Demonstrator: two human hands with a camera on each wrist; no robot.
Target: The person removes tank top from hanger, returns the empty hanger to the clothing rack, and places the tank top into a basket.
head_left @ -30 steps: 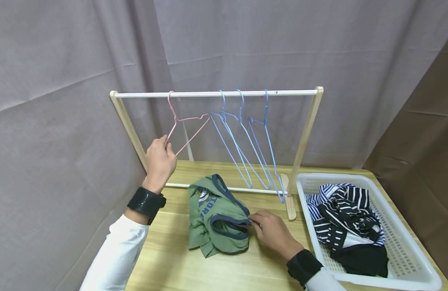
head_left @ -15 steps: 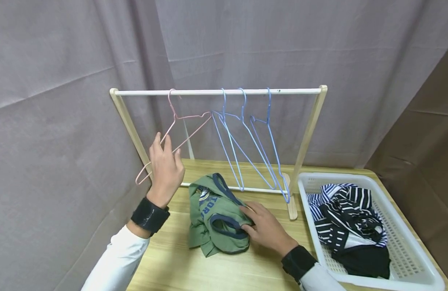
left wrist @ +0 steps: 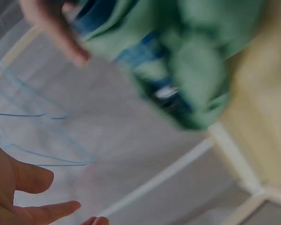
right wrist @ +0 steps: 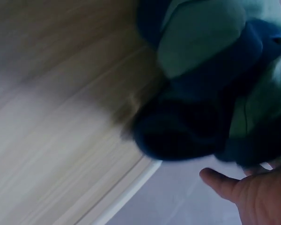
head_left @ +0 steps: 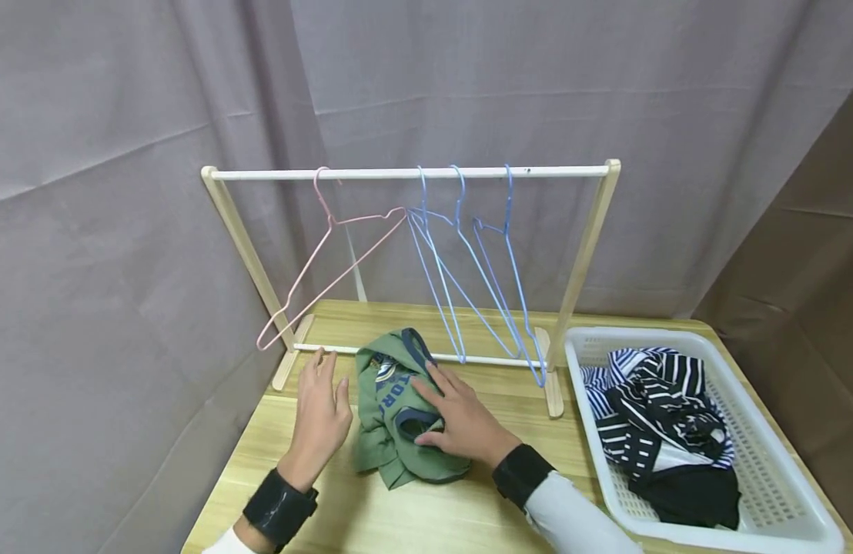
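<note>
A crumpled green garment (head_left: 392,454) with navy trim and printed letters lies on the table in front of the rack. My right hand (head_left: 461,419) reaches over its right side with fingers spread; whether they touch the cloth cannot be told. To the left of the garment is my left hand (head_left: 320,419), fingers straight, holding nothing. The left wrist view shows the green garment (left wrist: 192,61) beyond the left hand (left wrist: 18,192), blurred. In the right wrist view the garment (right wrist: 201,42) is close to the right hand's thumb (right wrist: 220,185).
A pink hanger (head_left: 309,261) and several blue hangers (head_left: 513,261) hang from the white bar (head_left: 378,174) of a small wooden rack. On the right stands a white basket (head_left: 780,469) with striped and black clothes (head_left: 669,415). Grey curtain (head_left: 537,77) closes the back.
My left hand has let go of the pink hanger and come down beside the garment. My right hand has released the garment's right edge and moved left over it, fingers spreading.
</note>
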